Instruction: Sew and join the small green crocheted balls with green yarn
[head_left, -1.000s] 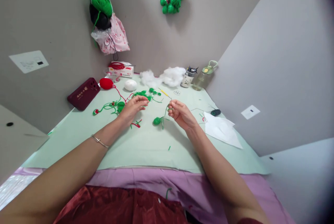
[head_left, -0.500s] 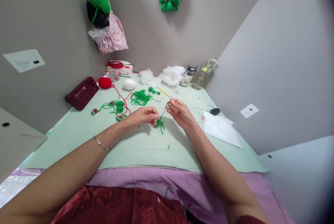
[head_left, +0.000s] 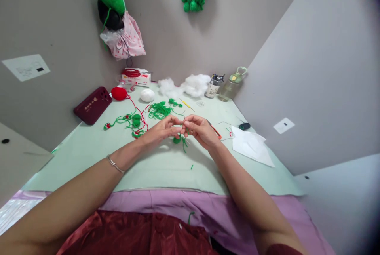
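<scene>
My left hand [head_left: 166,128] and my right hand [head_left: 199,129] meet over the middle of the table, fingertips touching. Both are closed in a pinch on a strand of green yarn [head_left: 187,131]; exactly how it runs between the fingers is hidden. Just below the fingers is a small green crocheted piece [head_left: 177,139], with loose yarn ends trailing beside it. Beyond my hands lie a yellow-handled crochet hook [head_left: 187,104] and a heap of green yarn [head_left: 159,110]. An orange-handled slim tool [head_left: 216,132] shows partly behind my right hand.
Small green-and-red crocheted pieces [head_left: 136,120], a red yarn ball [head_left: 119,94] and a dark red phone [head_left: 93,105] lie left. White stuffing [head_left: 196,85], a pen cup [head_left: 212,87] and a bottle [head_left: 230,89] stand at the back. White paper [head_left: 252,146] lies right.
My right hand has moved left and slightly down to meet my left hand, which has lifted a little. The orange-handled tool now shows beside my right wrist.
</scene>
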Available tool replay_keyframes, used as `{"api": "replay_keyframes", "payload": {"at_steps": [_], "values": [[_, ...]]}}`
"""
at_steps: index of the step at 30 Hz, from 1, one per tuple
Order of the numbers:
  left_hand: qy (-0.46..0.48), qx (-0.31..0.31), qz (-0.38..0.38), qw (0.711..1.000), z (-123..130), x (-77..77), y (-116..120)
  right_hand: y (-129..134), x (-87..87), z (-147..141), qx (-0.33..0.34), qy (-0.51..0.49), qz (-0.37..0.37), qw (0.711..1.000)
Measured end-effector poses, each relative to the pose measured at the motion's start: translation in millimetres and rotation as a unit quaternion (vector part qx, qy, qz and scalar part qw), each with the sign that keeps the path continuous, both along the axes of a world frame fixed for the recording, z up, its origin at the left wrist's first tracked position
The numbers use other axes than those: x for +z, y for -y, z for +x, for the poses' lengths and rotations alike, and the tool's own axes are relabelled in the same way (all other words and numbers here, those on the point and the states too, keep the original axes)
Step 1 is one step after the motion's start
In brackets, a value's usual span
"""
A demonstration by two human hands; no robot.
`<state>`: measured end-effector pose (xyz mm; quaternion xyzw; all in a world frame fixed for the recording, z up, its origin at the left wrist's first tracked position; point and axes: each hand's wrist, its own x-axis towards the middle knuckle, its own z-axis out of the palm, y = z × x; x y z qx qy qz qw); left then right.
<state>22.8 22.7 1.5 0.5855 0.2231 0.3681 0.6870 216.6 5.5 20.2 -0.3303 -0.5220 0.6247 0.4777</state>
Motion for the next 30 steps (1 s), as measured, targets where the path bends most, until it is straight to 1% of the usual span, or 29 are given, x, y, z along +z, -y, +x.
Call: {"api": "replay_keyframes", "payload": {"at_steps": [2,4,6,7,8,9,10,13,16,18,19,20,22,23,24,25,26,27,28,29,30], "values": [[-0.013,0.003,0.010,1.000,-2,2.1,0,-1,0.3,2,-0.017,-0.001,0.008,1.000],[-0.054,0.011,0.068,0.996,-5,3.6,-2,-2,0.3,5,-0.029,0.000,0.012,1.000],[-0.105,0.024,0.146,0.983,-5,3.4,-4,-2,0.2,5,-0.026,0.006,0.015,1.000],[-0.124,0.035,0.173,0.976,-4,2.6,-4,-2,0.0,4,-0.019,0.013,0.017,1.000],[-0.131,0.044,0.181,0.974,-3,1.3,-3,-1,-0.2,3,-0.011,0.019,0.022,1.000],[-0.123,0.049,0.168,0.977,-1,-0.3,-2,1,-0.5,1,-0.003,0.027,0.030,0.999],[-0.104,0.050,0.139,0.984,2,-2.3,-1,2,-0.8,-2,0.004,0.037,0.040,0.999],[-0.021,0.052,0.032,0.998,9,-8.2,3,7,-1.4,-9,0.010,0.066,0.077,0.995],[0.030,0.062,-0.032,0.997,10,-10.9,2,11,0.9,-13,0.019,0.091,0.100,0.991],[0.063,0.096,-0.079,0.990,6,-9.4,-3,14,4.0,-11,0.051,0.115,0.100,0.987],[0.082,0.128,-0.105,0.983,3,-7.6,-6,15,5.4,-8,0.090,0.136,0.090,0.982],[0.100,0.163,-0.128,0.973,-1,-5.3,-9,14,6.0,-4,0.150,0.162,0.070,0.973],[0.127,0.198,-0.161,0.958,-8,0.2,-15,10,4.0,5,0.287,0.220,0.012,0.932],[0.136,0.200,-0.170,0.955,-11,3.1,-18,5,1.0,10,0.323,0.244,-0.013,0.914],[0.142,0.197,-0.175,0.954,-13,5.6,-19,-1,-3.0,15,0.304,0.265,-0.023,0.915],[0.145,0.192,-0.174,0.955,-14,7.7,-19,-8,-7.7,20,0.226,0.281,-0.016,0.933],[0.144,0.187,-0.171,0.957,-14,9.3,-19,-16,-12.4,25,0.096,0.288,0.005,0.953],[0.138,0.181,-0.164,0.960,-13,10.1,-18,-24,-16.8,30,-0.055,0.288,0.033,0.955],[0.129,0.173,-0.155,0.964,-12,10.1,-16,-30,-20.3,34,-0.139,0.283,0.048,0.948],[0.118,0.163,-0.143,0.969,-11,9.4,-15,-35,-22.8,37,-0.195,0.276,0.059,0.939],[0.104,0.151,-0.127,0.975,-9,7.9,-14,-38,-24.0,39,-0.221,0.270,0.063,0.935]]}}
